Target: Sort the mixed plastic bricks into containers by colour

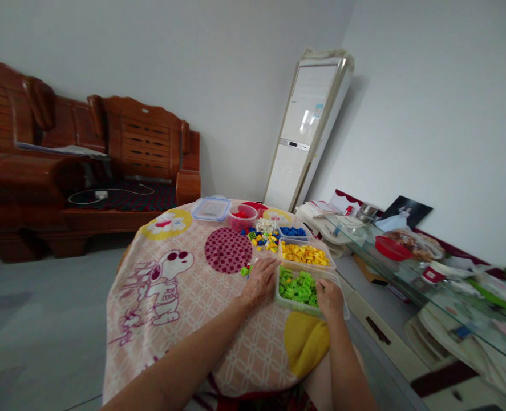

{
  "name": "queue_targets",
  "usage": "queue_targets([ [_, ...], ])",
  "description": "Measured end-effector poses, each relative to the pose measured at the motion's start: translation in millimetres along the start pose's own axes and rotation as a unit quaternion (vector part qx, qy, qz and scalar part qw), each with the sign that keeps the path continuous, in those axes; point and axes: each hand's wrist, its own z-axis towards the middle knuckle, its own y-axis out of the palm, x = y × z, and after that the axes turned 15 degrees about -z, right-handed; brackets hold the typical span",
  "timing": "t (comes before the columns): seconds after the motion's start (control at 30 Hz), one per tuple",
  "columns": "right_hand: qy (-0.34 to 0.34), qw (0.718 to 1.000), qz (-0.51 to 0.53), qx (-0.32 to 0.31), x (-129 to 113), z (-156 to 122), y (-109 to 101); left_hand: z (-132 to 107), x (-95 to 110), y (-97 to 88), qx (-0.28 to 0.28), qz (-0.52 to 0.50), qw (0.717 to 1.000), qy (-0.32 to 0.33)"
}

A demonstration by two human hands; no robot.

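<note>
My left hand [259, 282] lies on the patterned cloth, its fingers stretched out beside the left wall of a clear box [298, 306] of green building blocks [299, 287]. Just left of those fingers are a few loose blocks [245, 271], one of them green. My right hand [330, 298] is at the right side of the green-block box, fingers curled together over its edge; whatever they hold is hidden. Beyond my left hand is a mixed pile of blue, yellow, green and white blocks [266, 241].
Behind the green box stand boxes of yellow blocks [304, 255] and blue blocks [292, 232]. A round tub [243, 218] holds red blocks, with a blue-edged lid [211, 209] to its left. A glass-topped cabinet [432, 299] stands to the right, a wooden bench [141, 154] at the back left.
</note>
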Motion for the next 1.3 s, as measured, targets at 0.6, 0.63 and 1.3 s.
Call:
queue_targets([
  [0.6, 0.009, 1.0, 0.008, 0.002, 1, 1, 2, 1, 2, -15.7, -0.077, 0.139, 0.968, -0.195],
  [0.63, 0.009, 1.0, 0.007, 0.004, 1, 1, 2, 1, 3, -16.2, -0.079, 0.138, 0.967, -0.201],
  [1.3, 0.008, 1.0, 0.005, -0.003, 0, 1, -1, 2, 7, -8.0, 0.002, -0.003, 0.998, -0.061],
])
